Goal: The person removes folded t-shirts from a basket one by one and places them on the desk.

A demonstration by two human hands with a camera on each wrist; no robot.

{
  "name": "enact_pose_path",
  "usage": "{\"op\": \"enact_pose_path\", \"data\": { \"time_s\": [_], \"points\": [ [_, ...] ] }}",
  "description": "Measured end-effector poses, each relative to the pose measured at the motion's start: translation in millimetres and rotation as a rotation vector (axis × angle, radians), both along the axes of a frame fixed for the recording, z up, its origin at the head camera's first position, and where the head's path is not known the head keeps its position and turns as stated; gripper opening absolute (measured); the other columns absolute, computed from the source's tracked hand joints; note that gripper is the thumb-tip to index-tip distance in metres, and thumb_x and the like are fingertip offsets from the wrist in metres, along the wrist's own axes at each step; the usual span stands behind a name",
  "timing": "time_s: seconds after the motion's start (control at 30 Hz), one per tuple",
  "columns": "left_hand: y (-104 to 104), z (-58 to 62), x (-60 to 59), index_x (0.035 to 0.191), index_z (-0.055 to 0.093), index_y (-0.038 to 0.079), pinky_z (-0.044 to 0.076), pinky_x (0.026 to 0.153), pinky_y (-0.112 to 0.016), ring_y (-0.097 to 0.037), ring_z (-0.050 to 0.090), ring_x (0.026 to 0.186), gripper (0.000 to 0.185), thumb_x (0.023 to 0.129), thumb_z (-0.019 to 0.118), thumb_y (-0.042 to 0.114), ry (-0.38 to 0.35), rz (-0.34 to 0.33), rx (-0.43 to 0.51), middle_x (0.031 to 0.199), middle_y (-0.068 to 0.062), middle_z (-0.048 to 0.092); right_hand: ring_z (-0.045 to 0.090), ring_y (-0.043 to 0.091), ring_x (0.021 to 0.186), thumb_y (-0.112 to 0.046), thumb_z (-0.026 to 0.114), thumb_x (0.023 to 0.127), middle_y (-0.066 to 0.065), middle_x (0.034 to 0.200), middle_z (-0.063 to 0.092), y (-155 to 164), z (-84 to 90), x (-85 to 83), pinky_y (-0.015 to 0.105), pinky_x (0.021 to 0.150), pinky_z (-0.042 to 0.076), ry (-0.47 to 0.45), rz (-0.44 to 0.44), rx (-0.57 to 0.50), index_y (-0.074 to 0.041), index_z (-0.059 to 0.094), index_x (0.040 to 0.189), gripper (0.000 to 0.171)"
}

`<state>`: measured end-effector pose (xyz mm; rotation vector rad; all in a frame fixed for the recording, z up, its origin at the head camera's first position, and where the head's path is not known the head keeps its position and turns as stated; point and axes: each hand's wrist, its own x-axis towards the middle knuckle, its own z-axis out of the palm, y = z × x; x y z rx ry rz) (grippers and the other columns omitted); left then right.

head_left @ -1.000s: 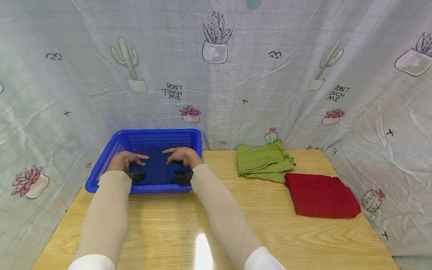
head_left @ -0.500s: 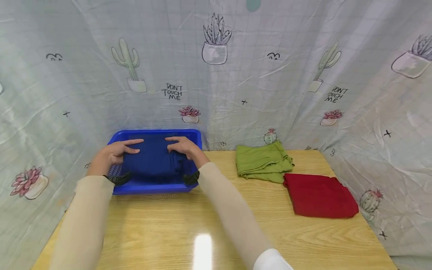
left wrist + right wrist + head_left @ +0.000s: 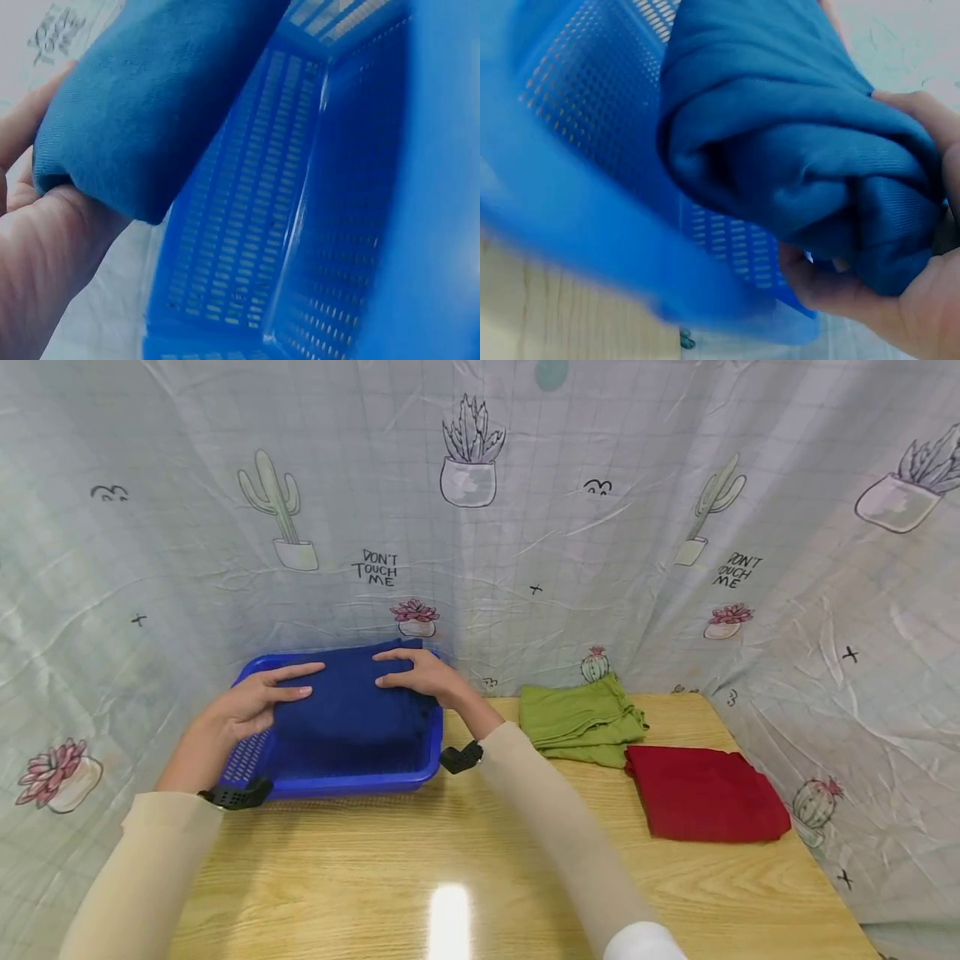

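Observation:
A folded navy-blue cloth is held up over the blue plastic basket, hiding most of its inside. My left hand grips the cloth's left edge; in the left wrist view the thumb presses under a smooth rounded fold. On the opposite side, my right hand holds the right end between thumb and fingers. The right wrist view shows that end of the cloth bunched in thick layered folds. Below the cloth, the perforated basket wall is visible in the left wrist view.
A crumpled folded green cloth lies right of the basket at the back of the wooden table. Beside it, nearer the front right, lies a folded red cloth. A printed curtain borders the table at the back and sides.
Both hands have taken hold of the blue cloth inside the basket and raised it. The left hand has shifted left, the right hand slightly right and upward. The green and red cloths stay put.

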<state>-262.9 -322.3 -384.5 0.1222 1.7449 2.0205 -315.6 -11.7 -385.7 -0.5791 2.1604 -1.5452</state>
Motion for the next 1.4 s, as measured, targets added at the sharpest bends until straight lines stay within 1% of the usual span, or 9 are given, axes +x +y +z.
{"op": "enact_pose_path", "data": {
  "time_s": [0.1, 0.23, 0.43, 0.5, 0.6, 0.73, 0.9, 1.17, 1.4],
  "points": [
    [9, 1.7, 7.6, 0.149, 0.054, 0.027, 0.030, 0.038, -0.021, -0.011, 0.024, 0.037, 0.052, 0.103, 0.059, 0.004, 0.039, 0.022, 0.007, 0.169, -0.002, -0.019, 0.068, 0.019, 0.105, -0.025, 0.077, 0.093, 0.002, 0.157, 0.044, 7, 1.4, 4.9, 0.035, 0.087, 0.057, 0.060, 0.011, 0.006, -0.027, 0.063, 0.141, 0.050],
    [19, 2.4, 14.9, 0.146, 0.058, 0.024, 0.029, 0.042, -0.022, -0.018, 0.014, 0.046, 0.053, 0.099, 0.065, 0.001, 0.054, 0.063, 0.001, 0.170, 0.000, -0.015, 0.061, 0.018, 0.119, -0.020, 0.076, 0.094, 0.002, 0.157, 0.044, 16, 4.5, 12.7, 0.033, 0.092, 0.054, 0.143, 0.025, 0.036, -0.027, 0.061, 0.143, 0.053],
    [30, 2.6, 27.8, 0.149, 0.055, 0.024, 0.027, 0.042, -0.022, -0.012, 0.023, 0.041, 0.055, 0.098, 0.066, 0.004, 0.093, 0.067, -0.095, 0.171, -0.010, -0.007, 0.052, 0.019, 0.134, -0.018, 0.075, 0.095, -0.001, 0.158, 0.042, 30, 8.6, 23.8, 0.035, 0.101, 0.050, 0.175, 0.077, 0.078, -0.031, 0.053, 0.149, 0.060],
    [35, 3.9, 33.0, 0.150, 0.054, 0.021, 0.025, 0.044, -0.024, -0.014, 0.021, 0.042, 0.056, 0.098, 0.067, 0.004, 0.111, 0.067, -0.103, 0.171, -0.011, -0.005, 0.049, 0.018, 0.136, -0.018, 0.075, 0.095, -0.002, 0.159, 0.041, 35, 9.6, 26.7, 0.036, 0.102, 0.049, 0.179, 0.087, 0.080, -0.032, 0.051, 0.151, 0.062],
    [44, 8.1, 40.2, 0.151, 0.052, 0.019, 0.021, 0.045, -0.028, -0.016, 0.018, 0.043, 0.059, 0.097, 0.069, 0.006, 0.151, 0.076, -0.134, 0.171, -0.013, 0.002, 0.048, 0.019, 0.137, -0.016, 0.074, 0.095, -0.002, 0.160, 0.039, 43, 12.2, 30.0, 0.036, 0.103, 0.049, 0.190, 0.096, 0.068, -0.032, 0.049, 0.152, 0.064],
    [57, 13.0, 46.9, 0.152, 0.050, 0.017, 0.019, 0.047, -0.031, -0.015, 0.018, 0.042, 0.060, 0.096, 0.071, 0.010, 0.197, 0.103, -0.198, 0.170, -0.012, 0.009, 0.048, 0.021, 0.137, -0.013, 0.073, 0.096, -0.001, 0.160, 0.037, 52, 16.6, 33.5, 0.038, 0.104, 0.048, 0.216, 0.085, 0.059, -0.032, 0.049, 0.153, 0.064],
    [69, 13.3, 54.3, 0.152, 0.051, 0.016, 0.018, 0.048, -0.033, -0.016, 0.016, 0.044, 0.059, 0.097, 0.070, 0.010, 0.219, 0.127, -0.234, 0.170, -0.011, 0.010, 0.048, 0.022, 0.137, -0.014, 0.072, 0.096, 0.000, 0.159, 0.040, 61, 20.4, 40.2, 0.040, 0.104, 0.047, 0.258, 0.074, 0.092, -0.033, 0.049, 0.152, 0.064],
    [89, 9.5, 66.2, 0.150, 0.053, 0.015, 0.019, 0.046, -0.032, -0.016, 0.016, 0.042, 0.057, 0.096, 0.071, 0.010, 0.254, 0.093, -0.242, 0.169, -0.013, 0.017, 0.053, 0.023, 0.132, -0.015, 0.072, 0.096, 0.004, 0.154, 0.047, 85, 13.5, 54.6, 0.041, 0.102, 0.049, 0.296, 0.072, 0.091, -0.030, 0.049, 0.153, 0.063],
    [108, 10.4, 77.4, 0.149, 0.055, 0.016, 0.023, 0.043, -0.029, -0.015, 0.017, 0.040, 0.056, 0.096, 0.072, 0.013, 0.272, 0.066, -0.262, 0.166, -0.014, 0.023, 0.053, 0.025, 0.133, -0.016, 0.072, 0.096, 0.003, 0.154, 0.046, 105, 9.2, 68.7, 0.045, 0.104, 0.049, 0.263, 0.058, 0.049, -0.031, 0.049, 0.152, 0.063]
  ]
}}
